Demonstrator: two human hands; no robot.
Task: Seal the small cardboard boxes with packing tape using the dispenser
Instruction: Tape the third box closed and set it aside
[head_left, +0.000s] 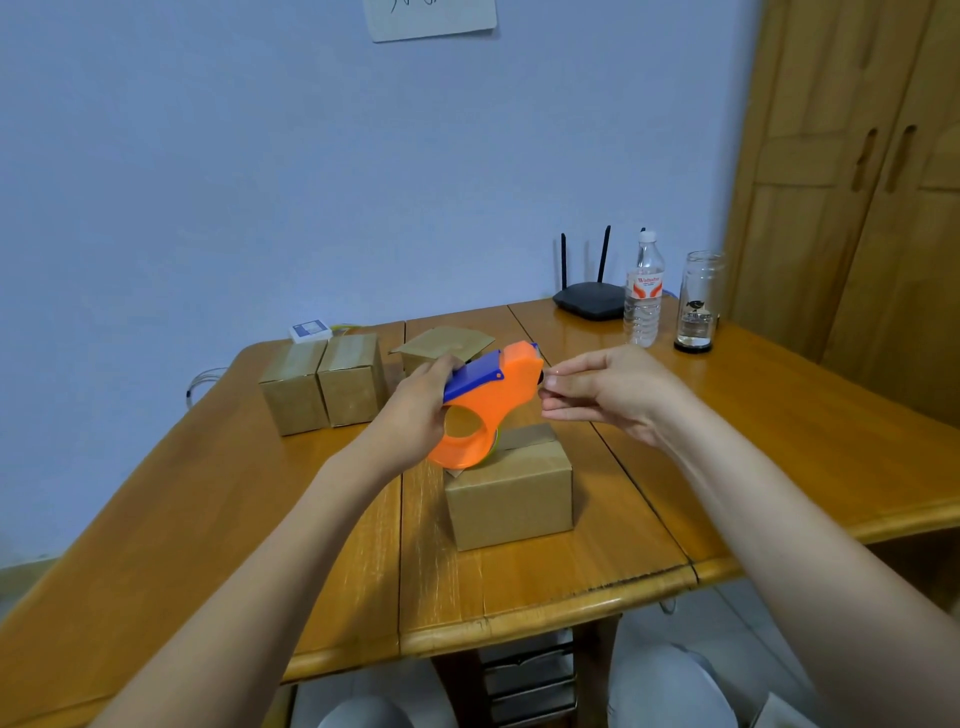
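My left hand (418, 410) grips an orange tape dispenser (485, 410) with a blue top, held in the air above a small cardboard box (511, 493) in the middle of the table. My right hand (602, 392) is at the dispenser's front end, its thumb and fingertips pinched together there; the tape itself is too clear to make out. Two closed boxes (324, 384) stand side by side at the back left. Behind the dispenser a further box (441, 345) has its flaps raised.
The wooden table (753, 415) carries a black router (589, 301), a water bottle (643, 296) and a glass jar (698, 304) at the back right. A small white-and-blue box (310, 331) lies behind the two closed boxes. A wooden wardrobe (857, 182) stands on the right.
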